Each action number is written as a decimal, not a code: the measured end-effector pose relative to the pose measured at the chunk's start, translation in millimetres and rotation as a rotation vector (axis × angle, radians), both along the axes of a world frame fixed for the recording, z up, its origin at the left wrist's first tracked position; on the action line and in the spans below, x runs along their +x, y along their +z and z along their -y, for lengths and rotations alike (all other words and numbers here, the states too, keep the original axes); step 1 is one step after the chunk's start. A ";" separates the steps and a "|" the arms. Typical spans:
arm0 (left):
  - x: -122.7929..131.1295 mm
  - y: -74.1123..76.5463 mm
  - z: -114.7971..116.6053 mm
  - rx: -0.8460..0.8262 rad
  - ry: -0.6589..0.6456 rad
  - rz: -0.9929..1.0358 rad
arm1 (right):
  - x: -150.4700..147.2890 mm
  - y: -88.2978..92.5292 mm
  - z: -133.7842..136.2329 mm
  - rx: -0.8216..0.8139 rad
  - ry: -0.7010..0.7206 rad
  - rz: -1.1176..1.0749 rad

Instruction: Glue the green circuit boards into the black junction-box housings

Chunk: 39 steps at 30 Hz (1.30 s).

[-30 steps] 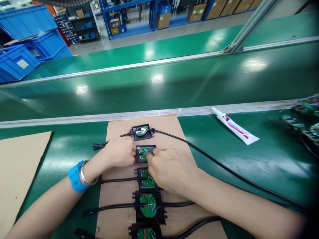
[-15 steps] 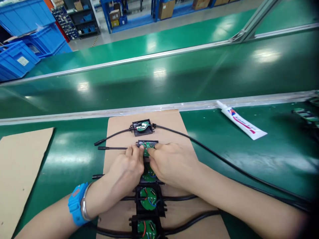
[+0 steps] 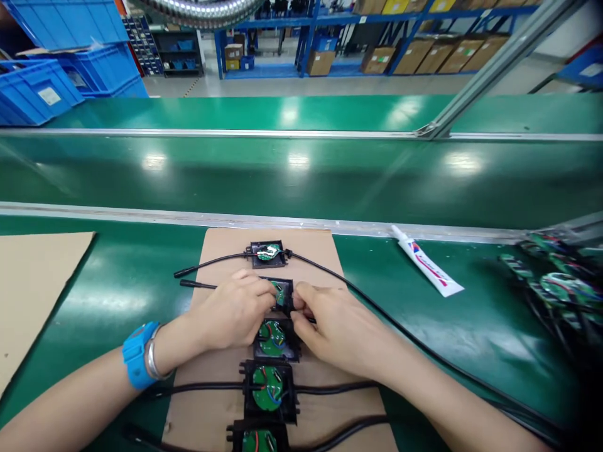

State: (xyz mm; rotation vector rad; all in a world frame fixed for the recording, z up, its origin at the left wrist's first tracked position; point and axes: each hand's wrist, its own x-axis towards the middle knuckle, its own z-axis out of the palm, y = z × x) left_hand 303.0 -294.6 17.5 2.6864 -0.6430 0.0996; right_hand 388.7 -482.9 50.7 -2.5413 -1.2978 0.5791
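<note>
A column of open black plastic housings lies on cardboard, each with a round green circuit board and coloured wires. My left hand [image 3: 238,309] is closed at the left side of the second housing [image 3: 285,290], fingertips over its board. At that housing's right edge, the bent fingers of my right hand [image 3: 336,320] close around the black cable, mostly hidden by the hand. Behind them sits the farthest housing [image 3: 267,254], white paste on its board. Closer to me are a third housing [image 3: 273,339], a fourth [image 3: 268,392] and a partly cut-off one [image 3: 259,437].
The cardboard sheet [image 3: 301,242] rests on a green bench. A white tube [image 3: 426,262] lies to the right, with a pile of wired circuit boards [image 3: 560,289] beyond it. Another cardboard piece [image 3: 38,289] is at left. Blue bins [image 3: 40,94] stand far left.
My right hand has shifted from on top of the second board to the housing's right edge. My left hand has moved slightly left, showing more of the third board. The view has tilted up.
</note>
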 end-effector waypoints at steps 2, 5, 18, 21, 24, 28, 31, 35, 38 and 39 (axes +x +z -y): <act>0.1 -6.1 -0.6 -0.018 0.019 -0.005 | -1.7 -0.3 -1.5 -0.034 0.011 0.014; -1.2 -8.7 -0.3 -0.026 0.026 -0.006 | -1.5 -5.5 -0.8 0.042 0.054 0.040; 0.5 -5.2 1.1 0.029 0.009 -0.063 | 16.7 -46.7 12.2 0.350 0.226 0.465; -0.2 -5.1 4.1 0.049 0.011 -0.086 | 13.7 -46.0 12.0 0.318 0.255 0.475; 0.8 -3.3 8.9 0.087 0.016 -0.086 | 12.1 -41.7 7.8 0.204 0.330 0.420; 3.0 -0.2 13.4 0.123 0.038 -0.089 | 14.9 -37.7 3.1 0.075 0.316 0.341; 2.2 0.3 13.0 0.119 0.042 -0.101 | 18.3 -39.4 7.1 0.124 0.248 0.299; 0.3 -2.2 10.6 0.086 0.066 -0.103 | 22.3 -45.7 17.5 0.367 0.124 0.101; -0.3 -3.5 9.8 0.092 0.047 -0.104 | 22.5 -49.6 20.3 0.508 0.068 -0.005; -0.3 -3.1 9.8 0.109 0.037 -0.101 | 22.0 -50.4 19.7 0.536 0.055 -0.017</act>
